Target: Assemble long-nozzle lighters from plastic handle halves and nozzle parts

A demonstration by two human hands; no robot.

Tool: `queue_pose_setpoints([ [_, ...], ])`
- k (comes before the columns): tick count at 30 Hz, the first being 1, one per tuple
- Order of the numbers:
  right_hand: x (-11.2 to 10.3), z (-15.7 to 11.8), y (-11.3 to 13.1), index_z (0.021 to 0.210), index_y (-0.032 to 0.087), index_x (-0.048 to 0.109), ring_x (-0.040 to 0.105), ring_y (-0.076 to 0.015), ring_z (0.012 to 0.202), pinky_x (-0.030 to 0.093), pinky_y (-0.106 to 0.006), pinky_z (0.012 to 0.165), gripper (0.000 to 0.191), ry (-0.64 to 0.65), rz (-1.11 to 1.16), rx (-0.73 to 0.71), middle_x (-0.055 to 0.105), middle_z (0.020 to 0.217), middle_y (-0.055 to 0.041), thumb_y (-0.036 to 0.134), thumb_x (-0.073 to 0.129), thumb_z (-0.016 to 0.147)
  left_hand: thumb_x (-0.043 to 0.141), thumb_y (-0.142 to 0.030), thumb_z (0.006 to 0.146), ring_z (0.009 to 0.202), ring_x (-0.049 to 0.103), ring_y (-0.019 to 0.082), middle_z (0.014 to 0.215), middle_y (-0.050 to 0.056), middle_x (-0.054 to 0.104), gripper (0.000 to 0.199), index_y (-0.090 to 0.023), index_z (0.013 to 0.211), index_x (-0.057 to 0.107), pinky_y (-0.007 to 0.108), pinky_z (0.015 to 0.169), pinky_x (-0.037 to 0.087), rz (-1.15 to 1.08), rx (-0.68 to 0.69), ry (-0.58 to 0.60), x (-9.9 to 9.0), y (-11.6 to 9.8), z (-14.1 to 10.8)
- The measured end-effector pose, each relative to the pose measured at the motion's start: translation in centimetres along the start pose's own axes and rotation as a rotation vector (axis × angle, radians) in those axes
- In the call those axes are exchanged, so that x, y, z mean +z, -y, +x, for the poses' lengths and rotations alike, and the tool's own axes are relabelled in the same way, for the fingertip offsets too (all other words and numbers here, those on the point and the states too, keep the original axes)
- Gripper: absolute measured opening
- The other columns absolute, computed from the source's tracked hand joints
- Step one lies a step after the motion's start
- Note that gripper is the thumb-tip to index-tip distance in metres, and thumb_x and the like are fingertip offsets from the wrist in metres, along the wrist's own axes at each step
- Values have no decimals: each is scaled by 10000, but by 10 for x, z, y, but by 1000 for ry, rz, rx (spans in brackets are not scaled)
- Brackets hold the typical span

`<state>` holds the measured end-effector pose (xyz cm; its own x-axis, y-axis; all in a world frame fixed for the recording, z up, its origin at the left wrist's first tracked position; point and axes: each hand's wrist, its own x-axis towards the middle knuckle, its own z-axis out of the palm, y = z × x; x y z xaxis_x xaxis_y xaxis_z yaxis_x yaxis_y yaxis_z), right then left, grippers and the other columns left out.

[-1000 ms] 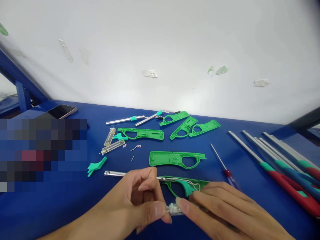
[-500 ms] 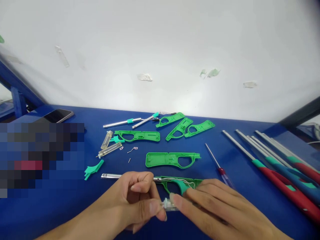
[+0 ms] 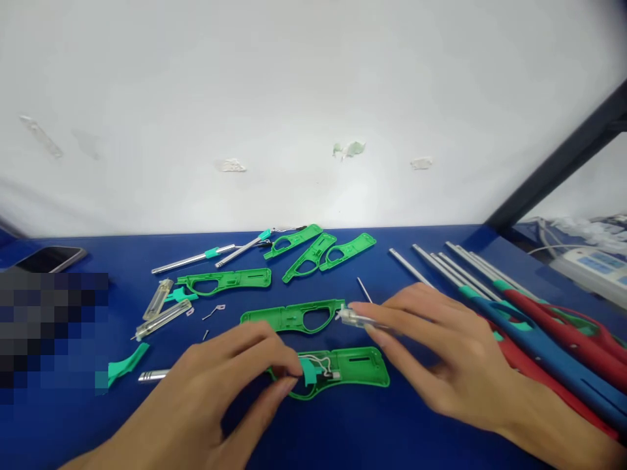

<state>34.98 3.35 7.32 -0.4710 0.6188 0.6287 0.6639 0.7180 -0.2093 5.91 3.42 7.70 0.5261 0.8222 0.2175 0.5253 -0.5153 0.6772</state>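
A clear tank with a white tip (image 3: 360, 319) is pinched between the thumb and fingers of my right hand (image 3: 431, 346), above the table. My left hand (image 3: 230, 385) has its thumb and forefinger closed at the teal trigger (image 3: 308, 371) in the nearest green handle half (image 3: 365, 367). White wires and a small dark part lie in that half. A metal tube (image 3: 153, 376) sticks out left from under my left hand. Just behind, another green half (image 3: 274, 318) lies on the table, partly covered by my left hand.
More green halves (image 3: 350, 251), two tubes with teal collars (image 3: 193, 259), clear tanks (image 3: 164, 320), a loose teal trigger (image 3: 126, 363) and small metal pieces lie further back and left. Assembled red and blue lighters (image 3: 519, 326) and a screwdriver shaft (image 3: 364, 289) are at the right.
My hands have moved apart. My right hand has carried the tank up and right, and my left hand has gone to the trigger in the handle half. The view has shifted right.
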Motion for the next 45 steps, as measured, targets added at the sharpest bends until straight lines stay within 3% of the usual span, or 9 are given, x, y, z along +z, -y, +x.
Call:
queue_pose_setpoints([
  [2,-2,-3,1,1193,180,761,691,-156,746,531,-329,697,251,26,36,-7,751,875,-26,117,600,1012,544,-207,1063,901,672,174,1039,0,724,209,-305,1064,729,270,799,512,142,172,95,-2,-2,20],
  [5,-1,-7,4,1080,187,771,644,-146,684,488,-323,671,218,51,108,5,703,803,-3,120,588,982,509,-140,1069,863,646,190,983,19,706,257,-242,1016,740,298,770,473,297,264,263,-7,-4,51],
  [9,5,-12,7,1035,208,765,648,-149,702,487,-336,750,228,125,192,58,698,820,7,134,559,973,612,-85,1032,948,645,155,991,-24,678,227,-271,1009,740,250,813,449,227,206,539,-13,-5,79],
  [14,14,-14,5,987,213,741,612,-141,675,440,-333,737,205,211,247,103,671,803,20,147,548,973,617,-91,1044,925,662,95,1050,-61,689,254,-306,1053,751,191,835,463,161,207,664,-15,-2,91],
  [23,14,-16,5,1025,220,748,619,-148,705,438,-341,798,222,235,225,129,662,816,15,151,541,984,526,-103,1067,885,675,115,1026,-12,690,295,-260,1027,772,205,783,487,153,231,666,-8,-3,91],
  [29,15,-16,5,1029,220,743,610,-163,719,432,-349,786,243,271,200,160,658,818,6,158,510,1003,647,-204,1046,900,682,148,976,-22,724,123,-261,1037,755,248,799,481,230,198,584,-2,1,89],
  [37,15,-17,5,1063,234,739,621,-172,733,433,-360,792,253,315,185,174,679,850,6,171,497,1020,760,-207,978,900,726,176,908,-23,744,79,-254,924,794,283,838,508,369,158,590,0,-7,86],
  [41,16,-17,5,928,232,684,619,-175,732,427,-365,791,221,322,158,164,666,837,3,186,492,1027,732,-199,981,842,714,178,904,-21,723,102,-260,917,782,294,732,483,440,147,588,0,-8,83],
  [45,16,-17,6,907,238,666,663,-184,762,437,-377,813,221,306,144,159,691,854,-1,186,488,1028,647,-197,1009,734,676,179,861,-15,694,181,-256,872,750,322,627,394,517,164,574,3,-8,75],
])
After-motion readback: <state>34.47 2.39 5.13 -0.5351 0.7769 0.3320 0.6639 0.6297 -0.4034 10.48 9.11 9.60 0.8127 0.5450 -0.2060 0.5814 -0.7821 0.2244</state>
